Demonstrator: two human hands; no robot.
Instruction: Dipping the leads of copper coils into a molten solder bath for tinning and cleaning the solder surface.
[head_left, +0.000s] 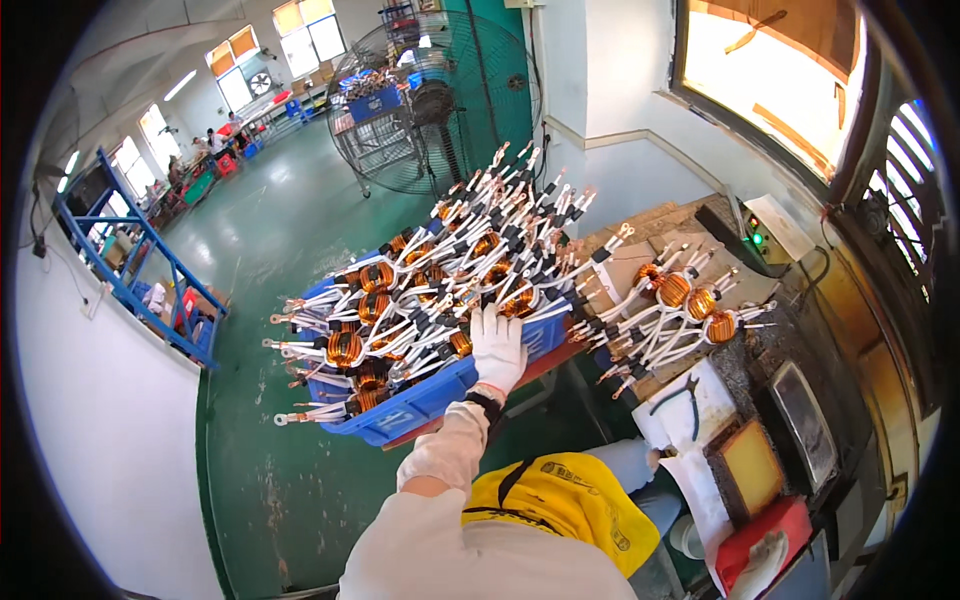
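My left hand (497, 352), in a white glove, reaches over the near side of a blue plastic bin (425, 405). Its fingers are stretched out and rest against the heaped parts, beside a copper-wound coil (516, 300). Whether the fingertips pinch a lead is hidden. Each part is a ring coil with thick white leads, black sleeving and metal lug ends. The heap rises well above the rim. My right hand cannot be made out. A greyish glove-like shape (765, 562) lies over a red thing at lower right; no arm shows with it.
More coils (688, 296) lie on the bench to the right. Near them are dark-handled pliers (676, 408), a framed yellowish block (752, 470) and a rectangular metal-topped unit (803, 420). A large fan (432, 105) stands behind the bin; a blue rack (150, 265) stands left.
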